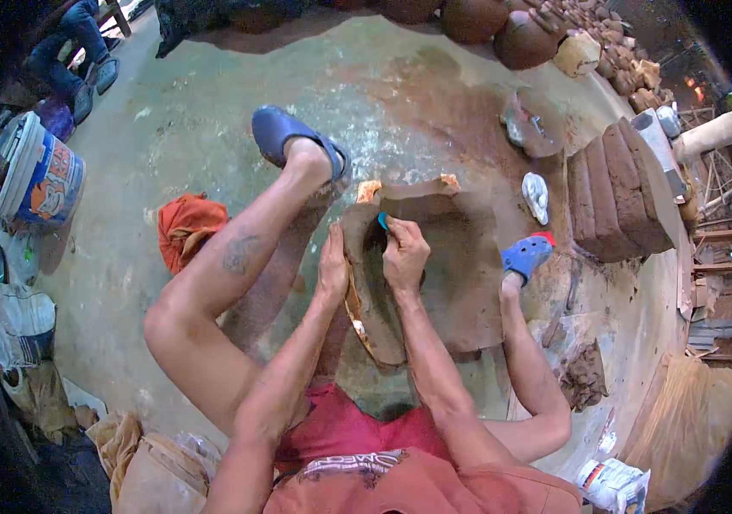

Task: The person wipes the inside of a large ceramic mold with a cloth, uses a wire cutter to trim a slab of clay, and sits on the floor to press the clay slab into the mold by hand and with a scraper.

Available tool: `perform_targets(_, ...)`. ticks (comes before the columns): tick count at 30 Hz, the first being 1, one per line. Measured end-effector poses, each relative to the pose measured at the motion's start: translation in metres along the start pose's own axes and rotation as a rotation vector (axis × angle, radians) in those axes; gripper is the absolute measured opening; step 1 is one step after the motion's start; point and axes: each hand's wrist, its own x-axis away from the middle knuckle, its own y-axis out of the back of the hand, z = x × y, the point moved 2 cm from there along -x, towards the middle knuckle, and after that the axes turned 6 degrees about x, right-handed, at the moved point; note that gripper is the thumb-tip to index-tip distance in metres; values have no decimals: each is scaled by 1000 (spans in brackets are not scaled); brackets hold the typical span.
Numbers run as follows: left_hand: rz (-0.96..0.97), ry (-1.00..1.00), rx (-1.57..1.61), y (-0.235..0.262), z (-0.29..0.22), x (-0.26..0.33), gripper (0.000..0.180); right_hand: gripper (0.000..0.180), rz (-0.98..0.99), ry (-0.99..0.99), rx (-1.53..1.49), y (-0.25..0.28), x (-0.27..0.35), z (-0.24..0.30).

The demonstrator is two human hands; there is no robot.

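Note:
A wet brown clay pot [364, 313] lies on its side between my legs, resting on a clay-smeared board [469, 283]. My left hand [333, 265] is flat against the pot's outer left wall, fingers together. Inside the pot's mouth, my right hand [404, 253] pinches a small blue scraper [383, 221] against the inner wall. Both hands and forearms are coated in clay.
An orange cloth [184, 227] lies on the floor to the left. Stacked clay slabs [615, 188] stand at right, with a white rag [537, 195] beside them. A white bucket [36, 176] sits far left. Round pots [525, 38] line the back. Another person's legs [75, 51] show top left.

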Motion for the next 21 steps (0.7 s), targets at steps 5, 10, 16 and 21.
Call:
perform_targets(5, 29, 27, 92, 1, -8, -7, 72, 28, 194, 56, 15, 8, 26, 4)
perform_targets(10, 58, 3, 96, 0, -5, -13, 74, 24, 496, 45, -41, 47, 54, 5)
perform_targets(16, 8, 13, 153, 3, 4, -24, 77, 20, 843, 106, -67, 154, 86, 23)
perform_targets(21, 35, -16, 238, 16, 25, -31, 74, 31, 363, 212, 179, 122, 30, 21)
